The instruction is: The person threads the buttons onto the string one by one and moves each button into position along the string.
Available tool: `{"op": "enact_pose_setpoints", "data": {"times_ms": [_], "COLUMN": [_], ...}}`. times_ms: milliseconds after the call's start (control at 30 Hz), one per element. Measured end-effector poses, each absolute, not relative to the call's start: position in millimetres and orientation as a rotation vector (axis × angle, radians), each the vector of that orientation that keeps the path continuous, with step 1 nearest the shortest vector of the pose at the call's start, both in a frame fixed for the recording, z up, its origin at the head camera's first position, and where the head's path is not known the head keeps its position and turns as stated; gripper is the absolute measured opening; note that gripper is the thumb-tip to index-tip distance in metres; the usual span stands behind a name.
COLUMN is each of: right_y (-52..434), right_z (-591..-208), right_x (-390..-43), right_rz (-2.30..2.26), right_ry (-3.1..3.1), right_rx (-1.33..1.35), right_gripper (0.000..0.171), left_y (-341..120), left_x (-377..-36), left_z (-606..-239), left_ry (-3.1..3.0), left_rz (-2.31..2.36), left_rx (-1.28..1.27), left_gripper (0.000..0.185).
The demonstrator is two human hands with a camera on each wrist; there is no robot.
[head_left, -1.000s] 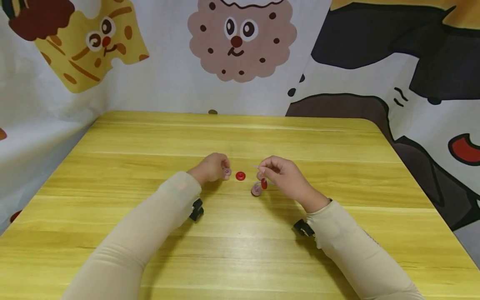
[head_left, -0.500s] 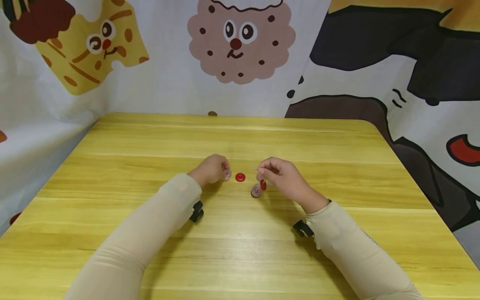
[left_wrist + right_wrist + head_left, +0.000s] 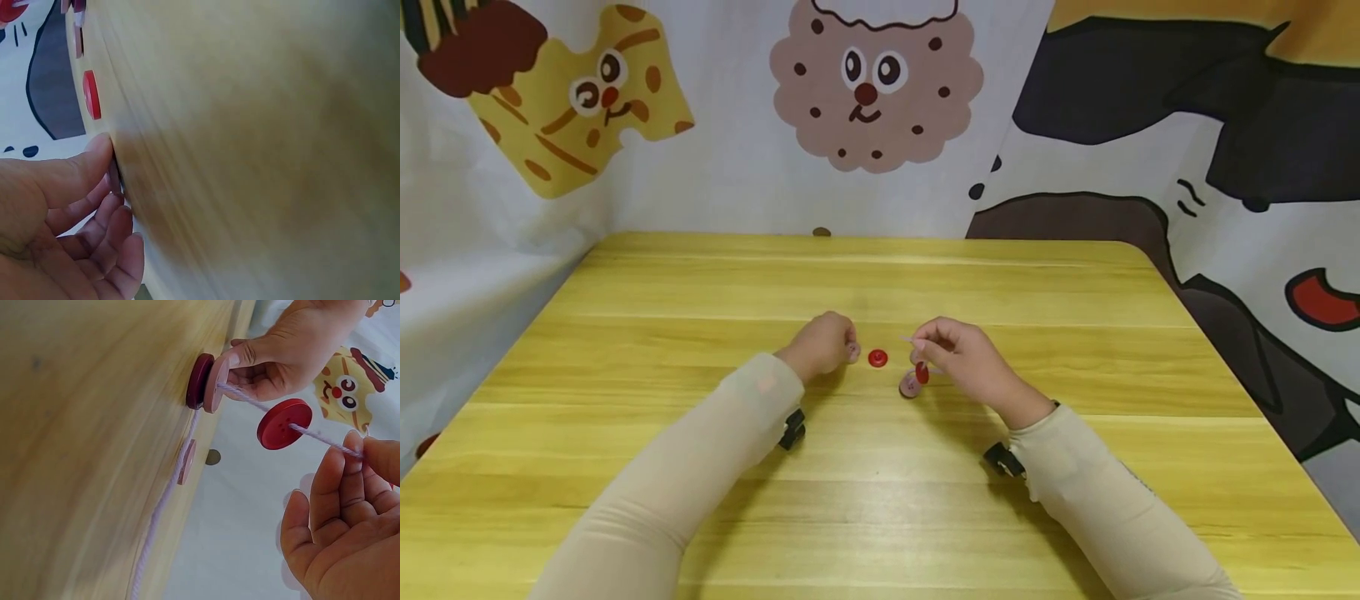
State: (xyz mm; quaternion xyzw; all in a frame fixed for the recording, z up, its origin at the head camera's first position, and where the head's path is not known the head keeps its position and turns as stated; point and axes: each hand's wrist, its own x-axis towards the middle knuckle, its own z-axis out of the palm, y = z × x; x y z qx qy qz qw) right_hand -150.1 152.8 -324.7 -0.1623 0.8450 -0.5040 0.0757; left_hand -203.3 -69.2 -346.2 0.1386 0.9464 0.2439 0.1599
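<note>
My left hand (image 3: 844,348) rests on the yellow wooden table (image 3: 880,283) and pinches a pink button (image 3: 853,351) between thumb and fingers; the left wrist view shows the thumb (image 3: 94,159) pressed to the table. A red button (image 3: 877,358) lies flat just right of it. My right hand (image 3: 919,343) pinches a lavender string (image 3: 325,440) above the table. A second red button (image 3: 284,424) hangs threaded on that string. The string runs on to the pink button (image 3: 216,384) at the left hand, then trails along the table. Another pink button (image 3: 909,385) lies under the right hand.
A cartoon-printed cloth (image 3: 865,100) hangs behind and beside the table. Black wrist mounts (image 3: 792,427) sit under both sleeves. The table's far edge (image 3: 865,240) meets the cloth.
Both hands and the buttons keep their places; only the head view has tilted down a little.
</note>
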Motion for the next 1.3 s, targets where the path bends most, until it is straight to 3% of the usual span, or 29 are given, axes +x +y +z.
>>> {"op": "enact_pose_setpoints", "data": {"times_ms": [1300], "right_y": [147.2], "right_z": [-328.6], "right_x": [-149.8], "right_rz": [-1.517], "right_ry": [2.538], "right_rx": [-0.476], "right_gripper": [0.017], "left_y": [-78.5], "left_x": [-189.8], "left_z": [-335.5], "left_ry": [2.677], "left_rz": [1.173], "left_rx": [0.388], "left_gripper": [0.017]}}
